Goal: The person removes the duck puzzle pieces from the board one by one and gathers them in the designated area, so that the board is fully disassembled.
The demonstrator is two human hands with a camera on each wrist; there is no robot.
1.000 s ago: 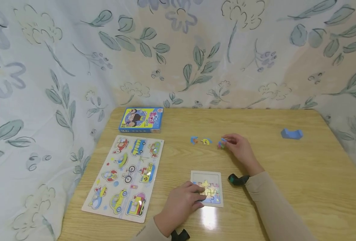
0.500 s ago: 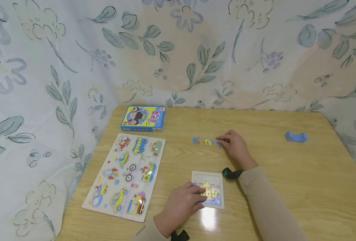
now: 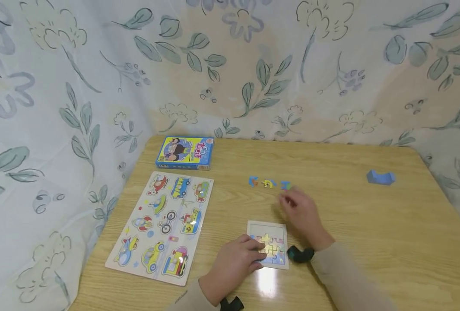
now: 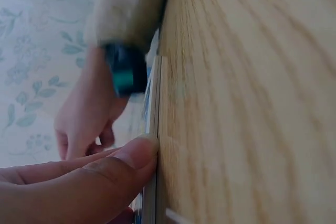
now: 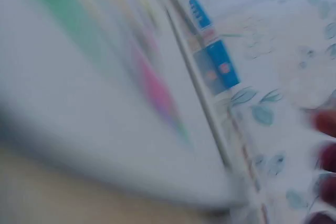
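My left hand (image 3: 239, 261) rests on the small jigsaw puzzle board (image 3: 267, 223), its fingers lying over the fitted pieces. In the left wrist view the thumb touches the board's edge (image 4: 151, 182). My right hand (image 3: 301, 214), blurred by motion, is just on the near side of the loose puzzle pieces, its fingers loosely bent and no piece visible in them. Three loose jigsaw pieces lie in a row beyond the board: a blue and orange piece (image 3: 253, 181), a yellow piece (image 3: 268, 183) and a blue and green piece (image 3: 285, 185). The upper strip of the board shows bare.
A large vehicle peg puzzle board (image 3: 160, 229) lies on the left, with a blue and yellow box (image 3: 185, 153) behind it. A curved blue block (image 3: 381, 177) stands at the right. Floral cloth (image 3: 261, 69) hangs behind the wooden table (image 3: 389, 233).
My right hand touched the rightmost loose piece, then let go and drew back toward me. That piece lies in the row with the others. My left hand stays on the puzzle board.
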